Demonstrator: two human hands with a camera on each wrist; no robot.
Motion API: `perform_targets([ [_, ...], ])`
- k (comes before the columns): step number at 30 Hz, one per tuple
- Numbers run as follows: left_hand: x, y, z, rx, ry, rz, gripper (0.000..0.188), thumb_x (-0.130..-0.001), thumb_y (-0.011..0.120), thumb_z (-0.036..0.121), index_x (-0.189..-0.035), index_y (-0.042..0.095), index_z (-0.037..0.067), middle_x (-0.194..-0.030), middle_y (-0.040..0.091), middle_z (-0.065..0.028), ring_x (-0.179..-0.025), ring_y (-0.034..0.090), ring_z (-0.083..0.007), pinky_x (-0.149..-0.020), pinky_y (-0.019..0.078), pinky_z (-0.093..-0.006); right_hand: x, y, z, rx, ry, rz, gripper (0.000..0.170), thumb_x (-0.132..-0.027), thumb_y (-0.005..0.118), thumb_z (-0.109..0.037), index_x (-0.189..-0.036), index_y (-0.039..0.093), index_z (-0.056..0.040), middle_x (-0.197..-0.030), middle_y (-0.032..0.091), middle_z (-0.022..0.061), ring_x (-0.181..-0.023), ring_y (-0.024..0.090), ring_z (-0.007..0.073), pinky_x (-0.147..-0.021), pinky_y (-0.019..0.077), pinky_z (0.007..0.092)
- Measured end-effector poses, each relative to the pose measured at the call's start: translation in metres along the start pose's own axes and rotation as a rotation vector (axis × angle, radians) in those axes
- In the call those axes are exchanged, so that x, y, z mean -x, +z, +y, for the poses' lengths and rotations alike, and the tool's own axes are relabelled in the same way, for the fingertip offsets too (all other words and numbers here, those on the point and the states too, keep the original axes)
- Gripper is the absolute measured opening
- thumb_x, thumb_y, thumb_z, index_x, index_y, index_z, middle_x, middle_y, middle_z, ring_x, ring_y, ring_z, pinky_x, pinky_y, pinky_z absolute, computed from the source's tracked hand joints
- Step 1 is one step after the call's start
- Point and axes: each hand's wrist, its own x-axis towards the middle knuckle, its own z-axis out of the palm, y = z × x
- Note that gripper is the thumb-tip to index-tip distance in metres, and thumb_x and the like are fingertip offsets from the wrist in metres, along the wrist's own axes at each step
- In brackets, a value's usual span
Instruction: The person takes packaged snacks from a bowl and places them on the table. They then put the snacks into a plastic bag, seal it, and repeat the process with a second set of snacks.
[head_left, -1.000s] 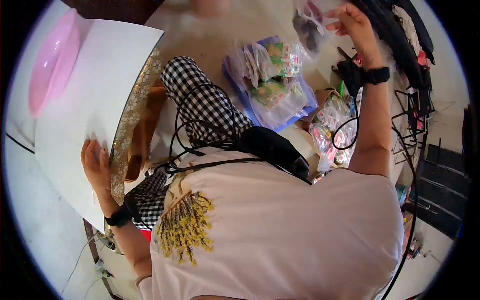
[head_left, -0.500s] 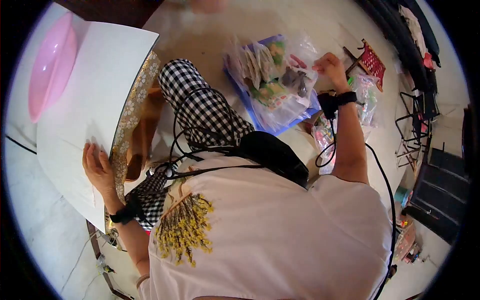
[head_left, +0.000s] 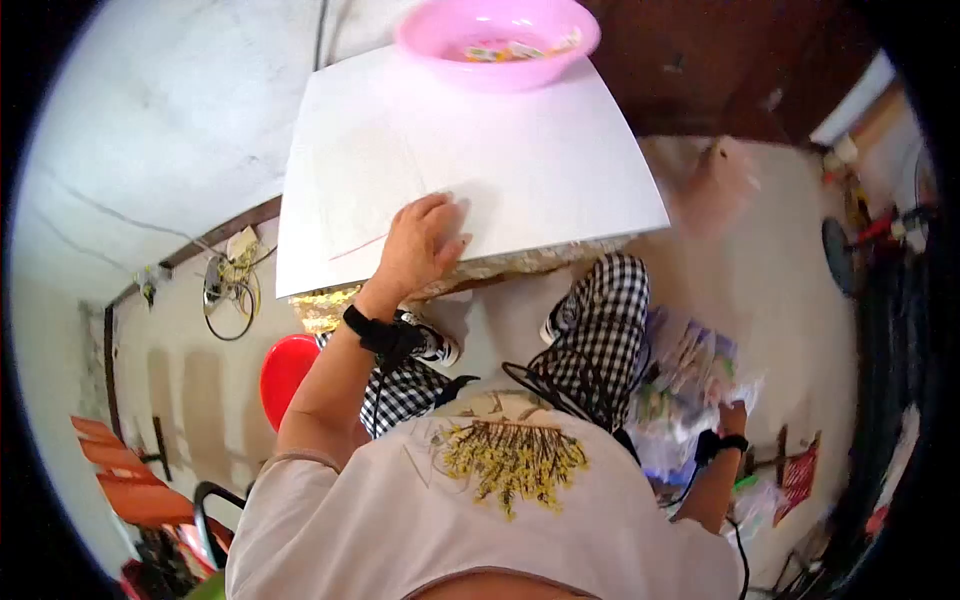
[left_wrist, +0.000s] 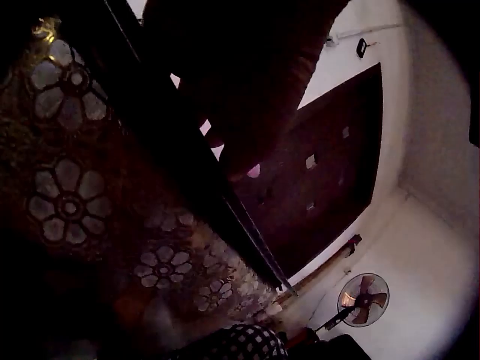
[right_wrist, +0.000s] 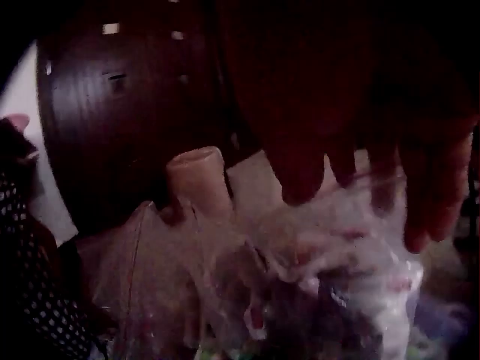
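Observation:
My left hand (head_left: pixel 420 240) rests on the white tabletop (head_left: pixel 480 170) near its front edge, fingers loosely bent and holding nothing. The left wrist view shows it as a dark shape above the table's edge, over a flowered cloth (left_wrist: pixel 67 199). Low on the right, my right hand (head_left: pixel 735 415) is over a pile of clear plastic bags (head_left: pixel 680 410) with packets inside. In the right wrist view its spread fingers (right_wrist: pixel 427 202) point down at a crinkled clear bag (right_wrist: pixel 337 262) with dark and reddish contents. A blue tray (head_left: pixel 670 470) shows beneath the pile.
A pink basin (head_left: pixel 430 50) with some yellow and white packets stands at the table's far side. A red stool (head_left: pixel 285 380) is left of my legs, an orange chair (head_left: pixel 130 470) further left. A red woven item (head_left: pixel 797 480) lies right of the bags.
My right hand has brought a clear bag down from the right onto the pile, and its fingers now hang spread. The head view has swung toward the table. The left hand stays on the tabletop.

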Motion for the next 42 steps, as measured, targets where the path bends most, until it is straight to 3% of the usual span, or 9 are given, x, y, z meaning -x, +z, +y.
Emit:
perform_targets([
  [4, 0.001, -0.015, -0.027, -0.014, -0.156, 0.002, 0.05, -0.078, 0.069, 0.029, -0.121, 0.057, 0.008, -0.13, 0.05, -0.0166, -0.123, 0.044, -0.0332, -0.103, 0.0346, -0.0448, -0.021, -0.076, -0.095, 0.125, -0.087, 0.094, 0.043, -0.078, 0.07, -0.029, -0.101, 0.059, 0.0056, -0.096, 0.063, 0.0241, -0.088, 0.062, 0.0372, -0.078, 0.05, 0.0422],
  [7, 0.004, -0.031, -0.043, -0.132, -0.184, 0.034, 0.052, -0.077, 0.069, 0.031, -0.121, 0.057, 0.008, -0.13, 0.05, -0.0169, -0.123, 0.044, -0.0333, -0.103, 0.0344, -0.0435, -0.043, -0.127, -0.192, -0.09, -0.391, 0.164, 0.032, -0.083, 0.066, -0.021, -0.1, 0.059, 0.005, -0.094, 0.065, 0.0213, -0.087, 0.063, 0.0333, -0.077, 0.05, 0.0384],
  [10, 0.009, -0.044, -0.044, -0.305, -0.255, -0.078, 0.063, -0.079, 0.066, 0.04, -0.13, 0.049, 0.006, -0.141, 0.039, -0.0201, -0.135, 0.031, -0.0341, -0.109, 0.0243, -0.0517, -0.038, -0.173, -0.323, -0.188, -0.65, 0.184, 0.02, -0.087, 0.06, -0.014, -0.1, 0.061, 0.0018, -0.094, 0.066, 0.0169, -0.086, 0.064, 0.0274, -0.074, 0.0496, 0.0347],
  [14, 0.006, -0.048, -0.039, -0.307, -0.533, -0.195, 0.078, -0.082, 0.061, 0.048, -0.139, 0.037, 0.0, -0.149, 0.025, -0.0243, -0.141, 0.018, -0.0365, -0.109, 0.0162, -0.0601, -0.035, -0.188, -0.474, -0.394, -0.937, 0.219, 0.017, -0.088, 0.059, -0.014, -0.098, 0.063, 0.0002, -0.094, 0.066, 0.0142, -0.085, 0.064, 0.0232, -0.074, 0.0494, 0.0325],
  [21, 0.012, -0.029, -0.045, -0.33, -0.455, -0.127, 0.082, -0.085, 0.055, 0.053, -0.141, 0.032, -0.003, -0.149, 0.023, -0.0276, -0.141, 0.019, -0.0396, -0.109, 0.016, -0.0599, -0.019, -0.183, -0.682, -0.512, -1.377, 0.113, 0.019, -0.084, 0.061, -0.012, -0.098, 0.065, -0.0001, -0.096, 0.066, 0.0158, -0.088, 0.064, 0.0276, -0.077, 0.05, 0.0334],
  [25, 0.015, -0.024, -0.048, -0.307, -0.452, -0.057, 0.078, -0.084, 0.057, 0.05, -0.138, 0.037, -0.003, -0.147, 0.028, -0.0265, -0.141, 0.021, -0.0377, -0.11, 0.016, -0.0594, -0.062, -0.158, -0.768, -0.346, -1.393, -0.113, 0.026, -0.079, 0.066, -0.018, -0.099, 0.066, -0.002, -0.097, 0.066, 0.0181, -0.088, 0.064, 0.0313, -0.079, 0.0494, 0.0366],
  [30, 0.012, -0.03, -0.043, -0.276, -0.484, -0.06, 0.077, -0.081, 0.061, 0.047, -0.137, 0.04, -0.002, -0.147, 0.031, -0.0255, -0.14, 0.023, -0.0369, -0.11, 0.0164, -0.0576, -0.089, -0.146, -0.859, -0.069, -1.623, -0.099, 0.028, -0.073, 0.068, -0.017, -0.099, 0.067, -0.0065, -0.096, 0.067, 0.0159, -0.092, 0.064, 0.0302, -0.08, 0.0497, 0.0376],
  [34, 0.011, -0.03, -0.043, -0.24, -0.495, -0.04, 0.077, -0.079, 0.064, 0.045, -0.136, 0.042, -0.001, -0.147, 0.03, -0.0251, -0.14, 0.023, -0.0362, -0.111, 0.0138, -0.057, -0.109, -0.101, -0.906, 0.072, -1.529, -0.175, 0.033, -0.065, 0.071, -0.006, -0.098, 0.066, -0.0047, -0.091, 0.067, 0.0131, -0.087, 0.064, 0.0247, -0.078, 0.0506, 0.0347],
  [42, 0.011, -0.03, -0.045, -0.205, -0.512, -0.053, 0.078, -0.078, 0.065, 0.044, -0.137, 0.041, 0.0, -0.148, 0.029, -0.0239, -0.141, 0.022, -0.0348, -0.112, 0.0122, -0.0555, -0.099, -0.067, -0.922, 0.611, -1.25, -0.26, 0.032, -0.075, 0.059, -0.01, -0.105, 0.069, -0.0135, -0.101, 0.069, 0.0125, -0.092, 0.065, 0.0284, -0.08, 0.0507, 0.0367],
])
